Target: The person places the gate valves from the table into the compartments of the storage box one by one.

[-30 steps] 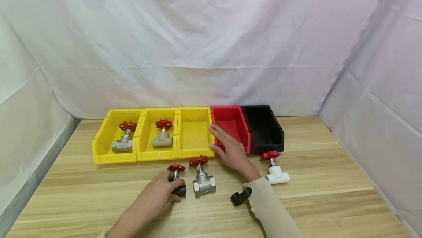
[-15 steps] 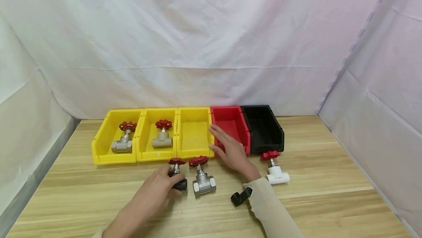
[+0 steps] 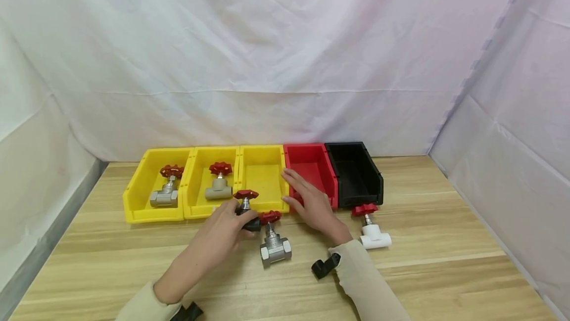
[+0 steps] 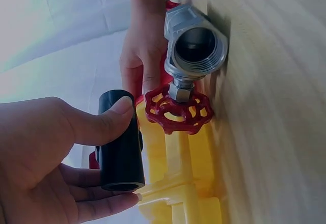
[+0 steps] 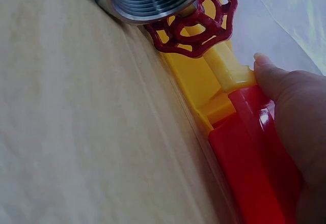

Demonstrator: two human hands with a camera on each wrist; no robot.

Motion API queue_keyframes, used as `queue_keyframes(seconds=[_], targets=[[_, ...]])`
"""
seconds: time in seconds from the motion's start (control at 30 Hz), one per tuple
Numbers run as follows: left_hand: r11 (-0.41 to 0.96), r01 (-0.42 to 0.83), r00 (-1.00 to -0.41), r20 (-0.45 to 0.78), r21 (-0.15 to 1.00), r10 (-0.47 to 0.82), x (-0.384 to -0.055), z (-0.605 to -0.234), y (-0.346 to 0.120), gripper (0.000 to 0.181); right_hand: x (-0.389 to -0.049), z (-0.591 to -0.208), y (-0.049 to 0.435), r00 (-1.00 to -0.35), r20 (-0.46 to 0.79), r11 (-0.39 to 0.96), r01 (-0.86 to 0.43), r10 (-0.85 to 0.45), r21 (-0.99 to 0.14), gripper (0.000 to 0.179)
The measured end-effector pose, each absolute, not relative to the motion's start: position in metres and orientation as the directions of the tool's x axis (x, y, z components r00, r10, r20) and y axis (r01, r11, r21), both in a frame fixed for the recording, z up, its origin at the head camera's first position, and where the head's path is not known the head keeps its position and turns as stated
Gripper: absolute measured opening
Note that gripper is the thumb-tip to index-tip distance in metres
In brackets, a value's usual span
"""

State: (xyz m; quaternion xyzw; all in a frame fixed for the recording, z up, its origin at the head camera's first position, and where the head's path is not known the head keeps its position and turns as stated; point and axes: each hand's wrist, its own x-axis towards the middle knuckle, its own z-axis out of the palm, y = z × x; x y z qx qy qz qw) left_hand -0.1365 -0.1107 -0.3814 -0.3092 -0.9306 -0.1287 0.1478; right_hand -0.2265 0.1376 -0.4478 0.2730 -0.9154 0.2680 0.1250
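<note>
My left hand [image 3: 218, 234] grips a black valve [image 3: 252, 225] with a red handwheel, raised at the front edge of the middle yellow bin [image 3: 262, 207]. In the left wrist view the thumb presses the black tubular body [image 4: 121, 152], with fingers behind and below it. My right hand [image 3: 313, 206] lies over the red bin [image 3: 333, 182], its fingertips at the rim shared with the middle yellow bin. The right wrist view shows the thumb [image 5: 270, 74] at that seam. Close right of the held valve, a steel valve [image 3: 276, 250] with a red wheel lies on the table.
The left yellow bin [image 3: 133, 197] holds a steel valve [image 3: 165, 196]; the second yellow bin [image 3: 189, 197] holds a beige valve [image 3: 218, 190]. A black bin [image 3: 374, 182] ends the row at right. A white valve [image 3: 375, 237] lies in front of it, beside my right forearm.
My left hand has lifted the black valve off the table and carried it forward and slightly right, toward the middle yellow bin. The right hand has stayed in place.
</note>
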Motion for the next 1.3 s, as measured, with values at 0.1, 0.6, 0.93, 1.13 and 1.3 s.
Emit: queue_keyframes(seconds=[0.1, 0.6, 0.93, 1.13, 1.3], targets=[[0.775, 0.613, -0.764, 0.367, 0.156, 0.53, -0.143, -0.379, -0.107, 0.032, -0.227, -0.447, 0.137, -0.822, 0.37, 0.708, -0.564, -0.433, -0.425, 0.07], [0.798, 0.553, -0.818, 0.337, 0.24, 0.466, -0.188, -0.37, -0.088, 0.031, -0.228, -0.448, 0.136, -0.818, 0.374, 0.703, -0.569, -0.436, -0.427, 0.068], [0.816, 0.528, -0.839, 0.29, 0.234, 0.459, -0.213, -0.368, -0.078, 0.034, -0.227, -0.447, 0.136, -0.821, 0.379, 0.702, -0.566, -0.428, -0.432, 0.067], [0.849, 0.483, -0.869, 0.236, 0.213, 0.435, -0.224, -0.372, -0.074, 0.036, -0.227, -0.447, 0.136, -0.822, 0.376, 0.704, -0.564, -0.428, -0.431, 0.067], [0.868, 0.462, -0.882, 0.197, 0.181, 0.428, -0.231, -0.378, -0.068, 0.033, -0.227, -0.448, 0.136, -0.819, 0.377, 0.701, -0.568, -0.431, -0.431, 0.067]])
